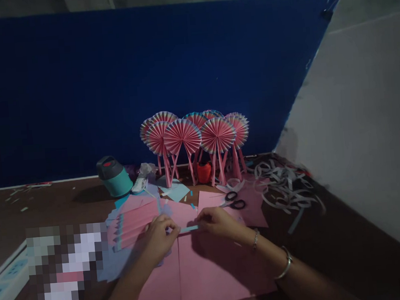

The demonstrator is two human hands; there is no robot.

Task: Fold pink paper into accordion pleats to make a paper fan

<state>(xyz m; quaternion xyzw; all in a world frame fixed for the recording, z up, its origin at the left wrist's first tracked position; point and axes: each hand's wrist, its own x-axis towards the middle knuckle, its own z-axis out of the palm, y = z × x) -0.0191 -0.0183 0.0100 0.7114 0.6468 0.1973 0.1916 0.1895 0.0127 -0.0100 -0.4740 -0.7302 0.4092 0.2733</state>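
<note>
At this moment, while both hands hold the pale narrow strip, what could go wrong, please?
The pale strip, held by the left hand and the right hand, looks narrow, so a hard pull might tear it. The scissors lie close beyond the right hand, which might knock them if it moves forward. The pleated pink sheet lies close to the left hand, so a careless move could crush its folds.

Dim blue panel (94, 89), grey wall (364, 123)

Right forearm (271, 251): silvery bangle (290, 262) (and a slimmer bracelet (256, 239)).
</note>
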